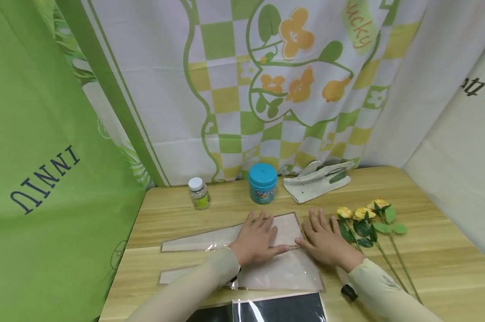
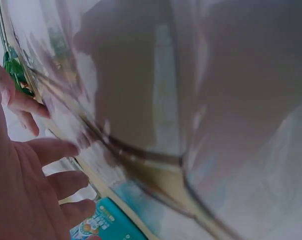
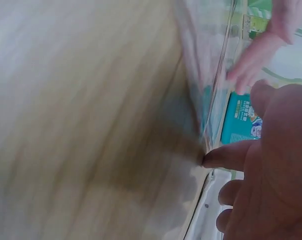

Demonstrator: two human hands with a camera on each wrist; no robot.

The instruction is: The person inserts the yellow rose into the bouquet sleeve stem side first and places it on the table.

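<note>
Nearest: dark sheeting at the near side of the table, piece count unclear. Pale panels: 2, flat. Near panel sits just on the near side of the left hand's fingers; far panel directly under the left hand, fingers spread, gripping nothing. Right hand also spread, holding nothing, at the panels' right ends. Yellow roses: 3, right of it. Farther back: 1 jar, 1 blue tub, white glove fabric, count unclear.

Sheet under my left fingers: pinkish-white, brown-edged
Roses beside my right fingers: yellow
Tub beyond: blue
Curtain beyond: green-and-yellow checks
</note>
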